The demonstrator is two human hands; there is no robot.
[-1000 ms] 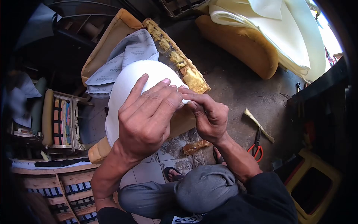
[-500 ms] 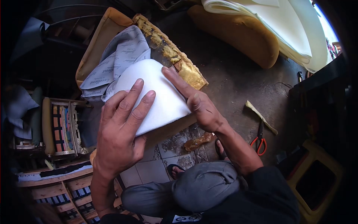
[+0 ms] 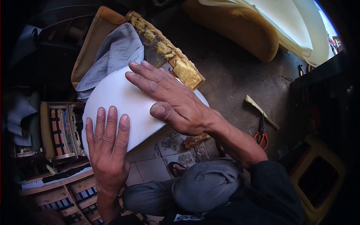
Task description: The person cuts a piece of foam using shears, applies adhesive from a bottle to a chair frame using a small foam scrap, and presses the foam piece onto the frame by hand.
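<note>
A white foam sheet point(image 3: 140, 108) lies over a rounded piece in front of my knees, its front edge facing me. My left hand point(image 3: 108, 150) rests on the sheet's left part, fingers stretched out and palm down. Across the upper right of the sheet lies my right hand point(image 3: 170, 97), flat with its fingers extended and the thumb set apart. Neither hand grips anything. Beyond the sheet, grey printed fabric point(image 3: 116, 56) is draped and folded. What lies beneath the sheet is mostly hidden.
A frame edge with torn yellow foam point(image 3: 187, 73) runs behind the sheet. Red-handled scissors point(image 3: 261, 135) and a foam strip point(image 3: 260, 111) lie on the floor at right. A brown cushion point(image 3: 240, 32) and pale foam sheets point(image 3: 285, 22) stand at the back; a wooden frame point(image 3: 71, 191) sits lower left.
My right hand has moved left from the sheet's right edge and flattened over its top. My left hand has shifted down and left, and the white sheet now appears spread wider.
</note>
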